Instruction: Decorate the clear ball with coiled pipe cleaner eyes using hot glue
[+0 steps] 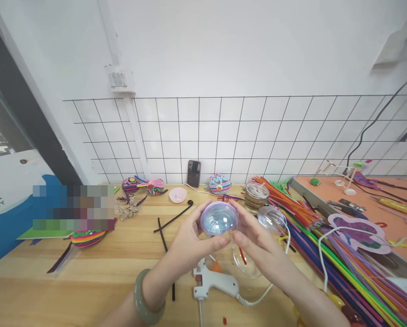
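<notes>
Between my two hands, raised over the table, is a clear dome-shaped plastic shell (220, 219) with a purple rim and a bluish, shiny inside. My left hand (191, 234) grips its left side, thumb along the near edge. From the right, my right hand (257, 234) holds it with fingers behind and thumb in front. Below them lies a white hot glue gun (217, 280) with its cord curling right. A clear plastic half shell (247, 262) with a red strip in it sits under my right hand, partly hidden.
Pipe cleaners in many colours (329, 254) fill the right side. Behind stand a drink can (256, 196), another clear shell (272, 218), a phone (194, 173), a pink dish (178, 195) and a decorated striped ball (219, 184). Black pipe cleaners (162, 236) lie left of my hands.
</notes>
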Available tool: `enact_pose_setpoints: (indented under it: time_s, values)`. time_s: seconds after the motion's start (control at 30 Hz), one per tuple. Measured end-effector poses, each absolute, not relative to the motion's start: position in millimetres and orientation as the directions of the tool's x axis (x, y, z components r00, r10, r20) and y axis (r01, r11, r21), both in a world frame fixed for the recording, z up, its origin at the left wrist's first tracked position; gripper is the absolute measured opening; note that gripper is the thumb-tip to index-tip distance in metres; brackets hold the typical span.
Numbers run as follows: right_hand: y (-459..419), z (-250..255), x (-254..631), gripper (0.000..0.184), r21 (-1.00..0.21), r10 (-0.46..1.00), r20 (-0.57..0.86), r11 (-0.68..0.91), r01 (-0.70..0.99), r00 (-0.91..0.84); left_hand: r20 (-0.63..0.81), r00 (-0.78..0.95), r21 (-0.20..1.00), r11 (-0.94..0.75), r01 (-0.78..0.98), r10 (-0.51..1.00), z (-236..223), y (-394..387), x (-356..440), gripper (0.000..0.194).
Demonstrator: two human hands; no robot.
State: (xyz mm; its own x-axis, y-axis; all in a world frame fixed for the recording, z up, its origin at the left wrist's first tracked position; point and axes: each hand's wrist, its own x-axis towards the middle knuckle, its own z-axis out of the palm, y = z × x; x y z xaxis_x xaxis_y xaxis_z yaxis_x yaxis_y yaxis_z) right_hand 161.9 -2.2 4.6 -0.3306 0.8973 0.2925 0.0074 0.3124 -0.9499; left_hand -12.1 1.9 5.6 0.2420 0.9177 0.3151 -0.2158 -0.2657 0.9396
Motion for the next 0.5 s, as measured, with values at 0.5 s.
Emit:
enact_pose_setpoints:
  time_s: [0.5]
  values:
    - [12, 21, 199, 0.020, -0.872, 0.883, 0.456, 0.418, 0.256, 0.112, 0.275, -0.243, 0.894, -0.340, -0.291, 0.930, 10, 22, -39, 0.057]
